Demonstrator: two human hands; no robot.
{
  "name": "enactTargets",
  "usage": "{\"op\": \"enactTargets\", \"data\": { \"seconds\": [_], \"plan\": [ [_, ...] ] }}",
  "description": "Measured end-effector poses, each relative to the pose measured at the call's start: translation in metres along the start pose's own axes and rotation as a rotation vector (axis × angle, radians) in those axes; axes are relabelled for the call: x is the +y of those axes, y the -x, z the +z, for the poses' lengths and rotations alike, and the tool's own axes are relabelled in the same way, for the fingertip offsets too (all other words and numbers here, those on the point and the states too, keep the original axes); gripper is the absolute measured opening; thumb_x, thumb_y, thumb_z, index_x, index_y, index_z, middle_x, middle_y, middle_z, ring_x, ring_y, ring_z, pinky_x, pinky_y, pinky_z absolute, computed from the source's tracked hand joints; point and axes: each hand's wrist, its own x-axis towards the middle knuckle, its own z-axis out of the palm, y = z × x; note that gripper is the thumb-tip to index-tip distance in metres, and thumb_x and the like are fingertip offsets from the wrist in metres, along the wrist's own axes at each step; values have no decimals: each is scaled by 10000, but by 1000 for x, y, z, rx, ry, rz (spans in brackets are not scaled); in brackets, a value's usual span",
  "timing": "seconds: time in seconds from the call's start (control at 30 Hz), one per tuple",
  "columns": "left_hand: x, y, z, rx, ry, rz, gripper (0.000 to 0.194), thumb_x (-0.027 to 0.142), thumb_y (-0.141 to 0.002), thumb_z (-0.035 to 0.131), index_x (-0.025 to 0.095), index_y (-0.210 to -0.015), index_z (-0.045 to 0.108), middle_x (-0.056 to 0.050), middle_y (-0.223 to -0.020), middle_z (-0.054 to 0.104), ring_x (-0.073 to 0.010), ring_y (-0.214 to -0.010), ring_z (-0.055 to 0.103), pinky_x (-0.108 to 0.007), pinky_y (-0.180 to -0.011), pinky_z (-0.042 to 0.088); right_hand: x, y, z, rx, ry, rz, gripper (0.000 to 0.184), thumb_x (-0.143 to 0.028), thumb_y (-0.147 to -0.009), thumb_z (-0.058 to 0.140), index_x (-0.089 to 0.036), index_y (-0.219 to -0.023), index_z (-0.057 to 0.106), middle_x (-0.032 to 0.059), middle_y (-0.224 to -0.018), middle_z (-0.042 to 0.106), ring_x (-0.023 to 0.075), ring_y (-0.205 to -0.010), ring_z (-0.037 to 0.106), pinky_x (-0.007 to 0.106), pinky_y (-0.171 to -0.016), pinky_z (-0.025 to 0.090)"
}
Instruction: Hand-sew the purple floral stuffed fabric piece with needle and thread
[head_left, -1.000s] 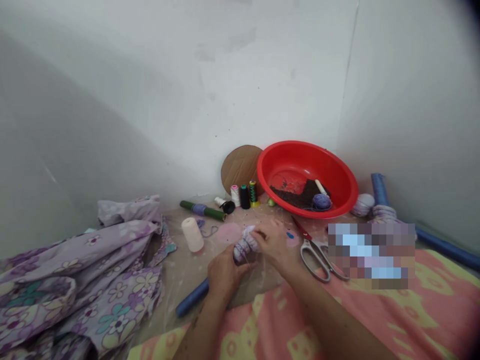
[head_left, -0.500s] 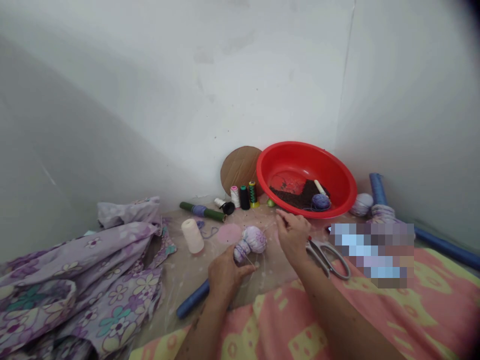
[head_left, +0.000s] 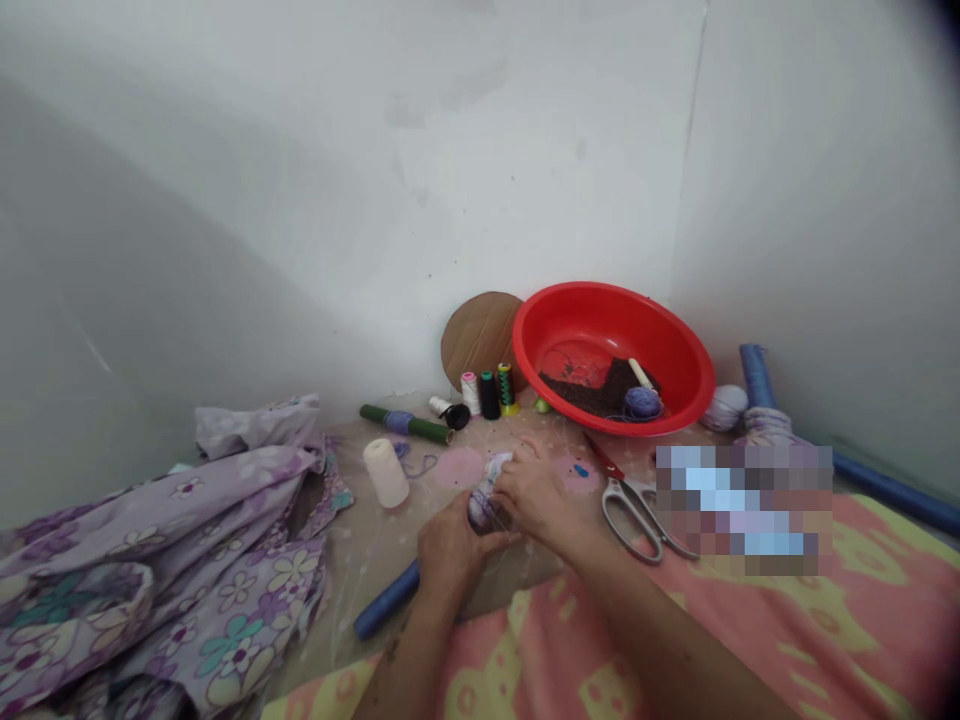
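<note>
One blue roll [head_left: 386,603] lies aslant on the mat [head_left: 345,560], and in line with its far end, between the two hands, is the cloth bundle [head_left: 481,510] – white with purple marks, and thin thread seems to cross it; its right part is hidden by fingers.

Counting from left to right, I see one flowered cloth [head_left: 247,565], one pale thread cone [head_left: 387,478], one green tube [head_left: 430,427], one cardboard disc [head_left: 478,335], three upright spools [head_left: 490,397], one red basin [head_left: 600,318] and one pair of scissors [head_left: 634,515].

The left hand [head_left: 450,548] is curved around the near part of the bundle and holds it, with the thumb stretched to the right. The right hand [head_left: 534,492] comes from the lower right, its fingers narrow, bent and touching the bundle – whether they pinch a thread, I cannot tell.
</note>
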Motion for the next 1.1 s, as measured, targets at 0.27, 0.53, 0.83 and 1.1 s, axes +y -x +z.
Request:
{"op": "enactTargets", "data": {
  "seconds": [0.27,0.53,0.83,1.1],
  "plan": [
    [0,0,0,8,-6,-14,666,699,-557,417,285,-1074,486,-33,-884,619,-214,-829,555,-253,-646,356,5,1,-8,-18,158,35,169,-228,-731,471,-199,-614,589,7,-656,579,154,-717,415,321,-737,255],
    [-5,0,5,47,-28,44,572,649,-664,335,280,-1080,470,-33,-883,615,-203,-812,555,-251,-628,343,9,2,-10,136,197,112,163,-234,-738,460,-188,-621,565,16,-669,565,165,-730,393,318,-740,239],
    [-6,-1,5,18,-51,36,451,516,-728,364,284,-1105,451,-23,-908,606,-177,-829,545,-236,-652,337,23,-1,-20,406,209,258,177,-263,-747,448,-186,-623,548,0,-612,532,152,-684,386,291,-696,239],
    [-7,-2,8,39,-58,27,451,519,-723,381,282,-1098,462,-35,-909,608,-187,-831,547,-249,-660,343,37,-5,-34,558,200,377,227,-328,-739,453,-173,-611,560,7,-590,543,154,-662,404,270,-654,256]
  ]
}}
